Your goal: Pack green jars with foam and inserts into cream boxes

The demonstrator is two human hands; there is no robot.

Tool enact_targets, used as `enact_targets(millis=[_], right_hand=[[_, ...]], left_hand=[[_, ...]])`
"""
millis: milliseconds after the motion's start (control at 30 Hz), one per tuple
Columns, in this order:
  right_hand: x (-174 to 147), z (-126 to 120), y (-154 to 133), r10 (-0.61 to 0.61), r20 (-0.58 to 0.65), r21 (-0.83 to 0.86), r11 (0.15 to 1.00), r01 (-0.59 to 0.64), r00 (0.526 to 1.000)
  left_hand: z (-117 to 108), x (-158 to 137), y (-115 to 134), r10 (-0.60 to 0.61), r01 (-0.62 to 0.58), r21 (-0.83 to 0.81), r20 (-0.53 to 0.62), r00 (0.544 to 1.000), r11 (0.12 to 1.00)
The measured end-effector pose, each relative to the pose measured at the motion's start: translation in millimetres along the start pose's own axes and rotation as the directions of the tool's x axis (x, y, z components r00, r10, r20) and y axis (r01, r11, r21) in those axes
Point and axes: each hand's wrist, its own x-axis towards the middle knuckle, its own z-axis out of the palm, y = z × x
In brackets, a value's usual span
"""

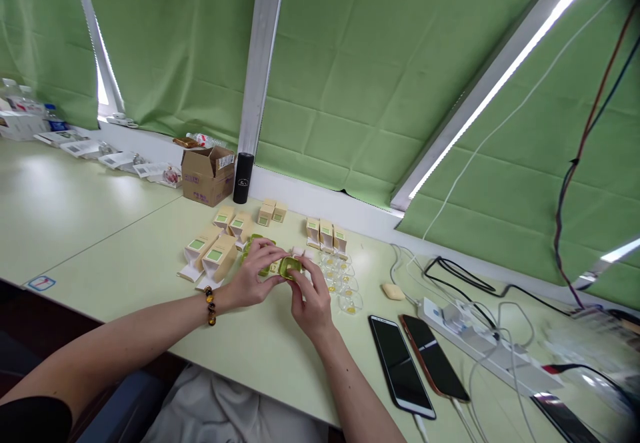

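Observation:
Between the fingertips of both hands is a small green translucent square container [291, 267], raised over the table. My left hand [259, 273] pinches its left side, and a beaded bracelet circles that wrist. My right hand [311, 289] grips the opposite side with thumb and fingers. More green containers [253, 244] lie behind my left hand, partly hidden by it. To the right of my right hand stand rows of small clear containers [345, 285] with yellow spots in them. Small tan cartons [220, 254] with green labels and open white flaps stand left of my left hand.
Further tan cartons [326, 233] stand at the back, near a brown cardboard box [207, 176] and a black cylinder [243, 177]. On the right lie a white-framed phone [401, 366], a second phone [434, 357], a power strip [485, 346] and tangled cables. A beige rounded object [393, 291] lies nearby.

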Motion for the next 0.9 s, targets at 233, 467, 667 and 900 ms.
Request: enact_targets(millis=[233,467,667,900], right_hand=[[1.0,0.1,-0.1,-0.032,-0.009,-0.006,0.999,0.031,0.999],[3.7,-1.6,-1.9,-0.040,-0.007,0.006,0.999,0.040,0.999],[0.1,0.7,2.6,-0.039,0.023,0.015,0.999,0.039,0.999],[0.4,1.0,0.7,-0.022,0.014,0.006,1.000,0.022,1.000]], left_hand=[[0.8,-0.9,0.0,0.022,-0.022,0.024,-0.012,1.000,0.999],[1.5,-1.2,0.6,0.034,-0.033,0.024,-0.025,0.999,0.999],[2.7,-1.9,-0.1,0.023,-0.022,0.037,-0.029,0.999,0.999],[0.5,-0.1,3.4,0.034,-0.032,0.048,-0.029,0.999,0.998]])
